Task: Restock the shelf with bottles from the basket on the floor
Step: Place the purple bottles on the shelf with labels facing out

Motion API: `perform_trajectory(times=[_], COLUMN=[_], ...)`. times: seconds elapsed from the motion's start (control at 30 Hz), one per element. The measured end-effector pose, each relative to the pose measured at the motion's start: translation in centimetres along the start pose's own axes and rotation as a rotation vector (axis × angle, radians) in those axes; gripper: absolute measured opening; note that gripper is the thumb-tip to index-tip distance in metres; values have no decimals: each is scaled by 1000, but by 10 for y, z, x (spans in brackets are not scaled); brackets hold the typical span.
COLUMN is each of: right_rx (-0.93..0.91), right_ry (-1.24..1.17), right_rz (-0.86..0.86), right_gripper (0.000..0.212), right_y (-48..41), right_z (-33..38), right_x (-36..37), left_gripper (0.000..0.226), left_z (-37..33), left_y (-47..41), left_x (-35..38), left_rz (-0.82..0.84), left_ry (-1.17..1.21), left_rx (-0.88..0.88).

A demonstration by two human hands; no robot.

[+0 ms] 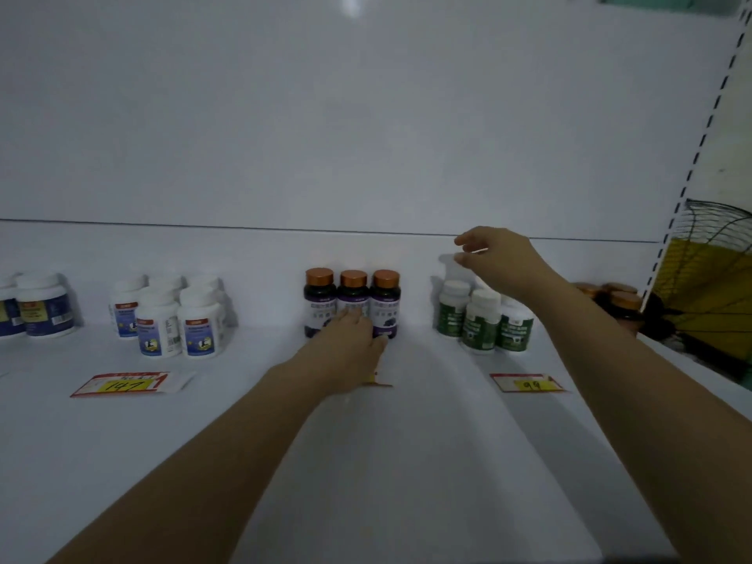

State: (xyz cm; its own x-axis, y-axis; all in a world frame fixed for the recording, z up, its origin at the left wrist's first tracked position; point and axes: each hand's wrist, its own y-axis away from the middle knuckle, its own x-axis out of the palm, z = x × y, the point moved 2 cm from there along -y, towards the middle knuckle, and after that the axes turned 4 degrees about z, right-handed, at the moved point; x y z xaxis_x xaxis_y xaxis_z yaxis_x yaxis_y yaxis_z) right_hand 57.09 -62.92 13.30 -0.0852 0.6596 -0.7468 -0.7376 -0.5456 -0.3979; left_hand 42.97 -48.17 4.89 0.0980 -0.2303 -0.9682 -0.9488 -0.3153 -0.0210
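Three dark bottles with copper caps (pixel 352 301) stand in a row at the middle of the white shelf (pixel 407 462). My left hand (pixel 350 352) lies flat in front of them, its straight fingers touching the middle bottle's label. To the right stand several white bottles with green labels (pixel 484 321). My right hand (pixel 498 260) hovers above and behind them with loosely spread fingers, holding nothing. The basket is not in view.
White bottles with blue labels (pixel 179 319) stand at the left, and more of them (pixel 40 305) at the far left edge. Price tags (pixel 122 384) (pixel 527 383) lie on the shelf front. Copper-capped bottles (pixel 614 301) and a wire fan guard (pixel 712 278) sit at the right.
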Motion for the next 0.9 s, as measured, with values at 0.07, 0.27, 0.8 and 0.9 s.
perform_trajectory(times=[0.07,0.27,0.8,0.9], right_rx=[-18,-153,-276,-304], right_ry=[72,324,153,45], right_rz=[34,222,36,16], right_gripper=[34,37,23,24], right_y=[1,-1,6,8], right_z=[-16,-62,-88,-83], right_x=[-12,0,27,16], left_gripper=[44,44,50,53], left_z=[-31,-111,-119,-119], left_y=[-6,-28,-42,-39], left_x=[6,41,76,68], left_rz=[-51,-17,-7,-116], left_ry=[-14,66,53,295], left_rx=[33,-33,-137,-151])
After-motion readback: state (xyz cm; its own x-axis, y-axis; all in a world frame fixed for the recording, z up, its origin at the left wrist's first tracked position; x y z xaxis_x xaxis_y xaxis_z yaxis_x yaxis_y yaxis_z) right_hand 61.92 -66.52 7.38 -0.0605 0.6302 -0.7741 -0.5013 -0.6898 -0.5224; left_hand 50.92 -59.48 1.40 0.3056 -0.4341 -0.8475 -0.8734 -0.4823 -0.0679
